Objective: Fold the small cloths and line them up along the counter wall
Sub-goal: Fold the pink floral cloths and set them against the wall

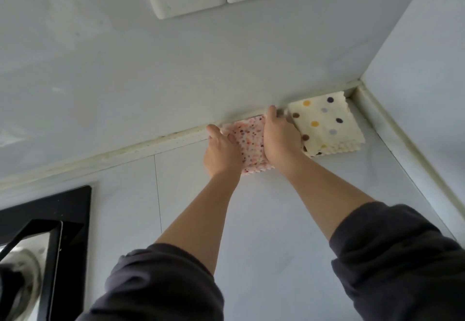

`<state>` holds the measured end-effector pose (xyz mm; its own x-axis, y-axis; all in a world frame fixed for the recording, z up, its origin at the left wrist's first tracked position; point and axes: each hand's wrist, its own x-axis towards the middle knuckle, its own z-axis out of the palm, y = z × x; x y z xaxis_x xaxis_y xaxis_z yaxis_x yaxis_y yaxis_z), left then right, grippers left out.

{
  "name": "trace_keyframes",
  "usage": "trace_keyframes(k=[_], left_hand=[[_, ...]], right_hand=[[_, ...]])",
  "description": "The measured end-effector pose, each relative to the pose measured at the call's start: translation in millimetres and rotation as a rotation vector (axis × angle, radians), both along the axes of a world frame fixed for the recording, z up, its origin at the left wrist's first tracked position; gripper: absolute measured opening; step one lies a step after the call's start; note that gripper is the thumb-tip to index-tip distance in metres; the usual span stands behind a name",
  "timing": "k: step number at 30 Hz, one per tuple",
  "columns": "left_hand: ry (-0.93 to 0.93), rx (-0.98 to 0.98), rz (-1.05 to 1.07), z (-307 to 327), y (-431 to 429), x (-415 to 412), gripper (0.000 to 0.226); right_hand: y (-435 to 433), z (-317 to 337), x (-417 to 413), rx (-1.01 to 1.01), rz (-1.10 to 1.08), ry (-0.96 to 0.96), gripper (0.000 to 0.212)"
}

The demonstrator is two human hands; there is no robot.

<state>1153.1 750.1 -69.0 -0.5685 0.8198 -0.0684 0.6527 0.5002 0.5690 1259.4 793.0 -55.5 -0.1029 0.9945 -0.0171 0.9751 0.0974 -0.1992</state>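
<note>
Bench (264, 220) open leftward, cream cloth (327, 124) fills corner, your left hand (221, 156) and right hand (279, 140) grip folded pink cloth (251, 142) at wall (176, 74).

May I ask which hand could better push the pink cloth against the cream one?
Left hand, probably: it grips the pink cloth opposite the cream cloth; the right hand lies between them.
</note>
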Motion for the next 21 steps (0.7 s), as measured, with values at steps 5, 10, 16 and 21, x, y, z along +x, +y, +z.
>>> trace_keyframes(k=[5,10,16,21], left_hand=[[0.416,0.227,-0.496,-19,-23,-15,0.041],[0.429,-0.1,-0.68,-33,-29,-19,0.062],[0.376,-0.302,-0.683,-7,-30,-13,0.056],[0.198,-0.165,-0.507,28,-108,-43,0.058]], right_hand=[[-21,-16,7,0.284,0.378,0.048,0.05],[-21,-42,10,-0.055,0.456,-0.013,0.06],[-20,-18,4,-0.187,0.409,-0.113,0.071],[-88,16,-12,-0.087,0.29,0.16,0.071]])
